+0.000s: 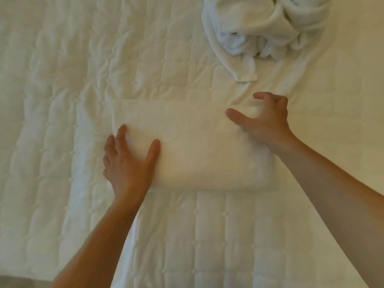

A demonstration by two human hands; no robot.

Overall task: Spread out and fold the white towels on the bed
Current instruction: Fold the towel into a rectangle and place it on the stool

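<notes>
Left hand (128, 161) presses flat, fingers spread; the folded towel (197, 146) stretches rightward to the right hand (264, 119), which pinches its corner.

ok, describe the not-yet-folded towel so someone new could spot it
On the quilted white bed that fills the view, look to the upper right, at the top edge. The unfolded towel lies there as a crumpled, twisted heap, one end trailing toward the person. Unlike the folded towel, a flat rectangle held by the left hand and right hand, it is bunched and untouched.
</notes>
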